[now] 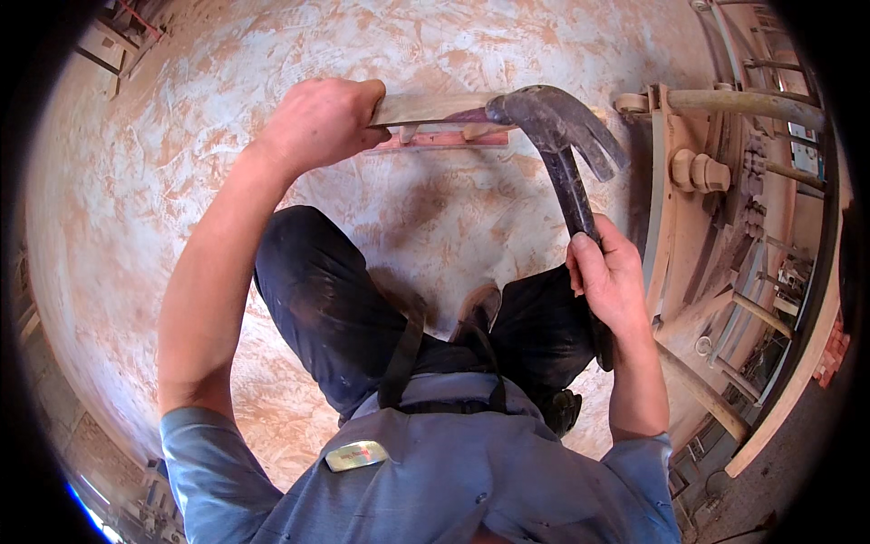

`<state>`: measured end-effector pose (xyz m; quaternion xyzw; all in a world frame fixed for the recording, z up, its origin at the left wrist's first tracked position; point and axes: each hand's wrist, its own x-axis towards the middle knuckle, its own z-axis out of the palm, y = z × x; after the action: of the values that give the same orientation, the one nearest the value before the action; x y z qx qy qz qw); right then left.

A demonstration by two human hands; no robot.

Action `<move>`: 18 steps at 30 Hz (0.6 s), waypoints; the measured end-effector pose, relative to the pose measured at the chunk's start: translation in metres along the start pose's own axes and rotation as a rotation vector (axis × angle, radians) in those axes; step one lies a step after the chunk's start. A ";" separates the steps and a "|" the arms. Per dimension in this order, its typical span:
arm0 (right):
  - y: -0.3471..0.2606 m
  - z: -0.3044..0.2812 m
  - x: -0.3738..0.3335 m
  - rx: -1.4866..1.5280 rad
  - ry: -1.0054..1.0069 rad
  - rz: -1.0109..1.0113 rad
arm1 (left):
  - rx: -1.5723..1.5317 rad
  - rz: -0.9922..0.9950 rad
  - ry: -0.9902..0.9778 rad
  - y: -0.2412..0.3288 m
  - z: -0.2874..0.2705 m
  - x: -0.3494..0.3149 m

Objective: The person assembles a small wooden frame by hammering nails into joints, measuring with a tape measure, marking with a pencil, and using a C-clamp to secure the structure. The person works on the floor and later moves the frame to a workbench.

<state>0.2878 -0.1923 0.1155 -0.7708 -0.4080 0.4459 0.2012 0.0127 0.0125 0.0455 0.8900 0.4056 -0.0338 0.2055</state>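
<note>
My left hand (322,127) is closed around the left end of a pale wooden board (430,107), held level in front of my knees. My right hand (605,272) grips the dark handle of a claw hammer (564,131). The hammer's striking face is at the board's right end; whether it touches cannot be told. Just below the board is a reddish wooden strip (439,140), with short pale pegs (478,131) showing between the two. Whether the pegs join them is unclear.
A wooden frame with rails (743,104) stands close on my right, with a turned wooden piece (700,171) by it. The floor (471,45) is pale and dusty. Red bricks (832,355) lie at the far right. Timber (113,41) is at the far left.
</note>
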 end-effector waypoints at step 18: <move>0.000 0.005 0.006 -0.001 -0.013 0.018 | -0.050 -0.033 0.025 -0.014 0.006 -0.012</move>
<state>0.2851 -0.1882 0.1098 -0.7716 -0.4024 0.4526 0.1943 -0.0048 0.0099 0.0383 0.8781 0.4235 -0.0158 0.2222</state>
